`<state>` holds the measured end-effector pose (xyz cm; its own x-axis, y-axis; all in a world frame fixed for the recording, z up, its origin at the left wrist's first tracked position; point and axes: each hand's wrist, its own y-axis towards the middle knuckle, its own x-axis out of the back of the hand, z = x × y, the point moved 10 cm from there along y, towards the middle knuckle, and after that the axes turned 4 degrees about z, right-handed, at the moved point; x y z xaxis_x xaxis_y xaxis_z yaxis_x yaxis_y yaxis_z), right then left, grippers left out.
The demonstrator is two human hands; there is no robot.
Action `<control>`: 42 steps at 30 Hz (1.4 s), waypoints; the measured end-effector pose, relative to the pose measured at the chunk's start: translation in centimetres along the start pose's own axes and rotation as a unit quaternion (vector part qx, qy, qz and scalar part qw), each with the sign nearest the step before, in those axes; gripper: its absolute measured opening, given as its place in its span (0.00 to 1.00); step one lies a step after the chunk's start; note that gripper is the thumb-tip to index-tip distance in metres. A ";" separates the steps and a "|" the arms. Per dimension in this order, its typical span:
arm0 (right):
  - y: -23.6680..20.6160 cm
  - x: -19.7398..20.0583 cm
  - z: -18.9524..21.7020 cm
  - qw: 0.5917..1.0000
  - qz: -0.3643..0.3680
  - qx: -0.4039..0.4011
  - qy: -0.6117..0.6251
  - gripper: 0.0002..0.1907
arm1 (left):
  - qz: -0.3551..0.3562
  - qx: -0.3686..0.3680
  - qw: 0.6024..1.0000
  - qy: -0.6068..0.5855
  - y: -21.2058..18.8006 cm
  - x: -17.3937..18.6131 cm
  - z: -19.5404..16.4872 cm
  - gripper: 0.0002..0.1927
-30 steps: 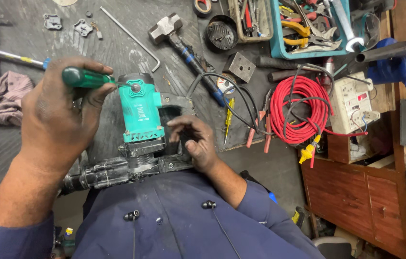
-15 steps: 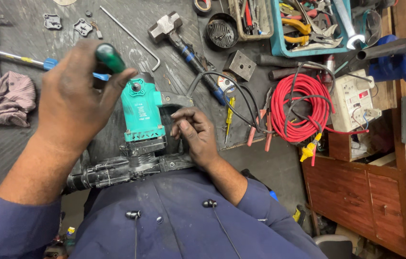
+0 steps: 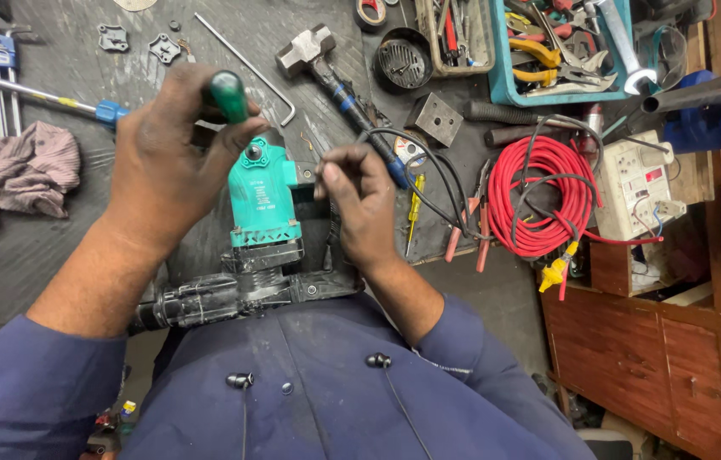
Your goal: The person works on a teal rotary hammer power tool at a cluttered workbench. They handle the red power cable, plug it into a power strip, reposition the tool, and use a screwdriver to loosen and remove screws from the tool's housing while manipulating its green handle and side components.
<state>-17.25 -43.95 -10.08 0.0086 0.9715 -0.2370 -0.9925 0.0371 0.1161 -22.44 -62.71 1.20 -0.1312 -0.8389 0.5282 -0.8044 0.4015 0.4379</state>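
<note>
A teal power tool body stands upright on the dark bench, joined to a black housing that lies against my blue shirt. My left hand is closed around a green-handled screwdriver just above and left of the tool's top. My right hand hovers beside the tool's right side with thumb and fingertips pinched together. Whether something tiny sits between them cannot be made out. A black cable runs off to the right behind that hand.
A hammer and an L-shaped hex key lie behind the tool. A red cable coil, a white socket box, a teal tray of pliers and a blue vise fill the right. A rag lies left.
My left hand has lifted the screwdriver up and turned it more upright. My right hand has risen off the tool's side, fingers now pinched.
</note>
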 end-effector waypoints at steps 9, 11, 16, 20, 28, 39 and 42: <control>5.2 -4.8 8.9 0.988 0.090 0.108 -0.062 0.07 | 0.036 -0.022 0.999 -0.006 -0.1 -0.2 0.0 0.18; 5.9 -5.7 10.4 0.977 0.113 0.133 -0.121 0.06 | 0.033 -0.014 0.999 -0.003 0.0 0.0 -0.2 0.18; 7.0 -7.0 11.5 0.971 0.139 0.135 -0.143 0.06 | 0.029 -0.008 0.999 -0.019 0.0 0.5 -0.6 0.17; 7.1 -7.9 11.7 0.965 0.158 0.140 -0.153 0.07 | 0.020 0.006 1.000 0.002 0.2 0.7 -0.5 0.21; 7.6 -8.7 12.1 0.948 0.178 0.158 -0.211 0.09 | 0.036 0.032 0.999 -0.010 0.6 0.3 0.6 0.20; 8.0 -12.1 7.2 0.962 0.271 -0.034 0.033 0.22 | 0.196 0.117 0.973 0.017 -0.3 -3.3 6.5 0.08; 8.8 -13.1 6.5 0.941 0.324 -0.064 0.070 0.24 | 0.175 0.076 0.982 0.007 -0.6 -3.7 6.2 0.06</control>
<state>-25.36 -54.78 0.30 -0.6104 0.7404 -0.2814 -0.7909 -0.5893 0.1649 -25.08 -62.17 -5.51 -0.4081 -0.6536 0.6374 -0.7885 0.6042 0.1147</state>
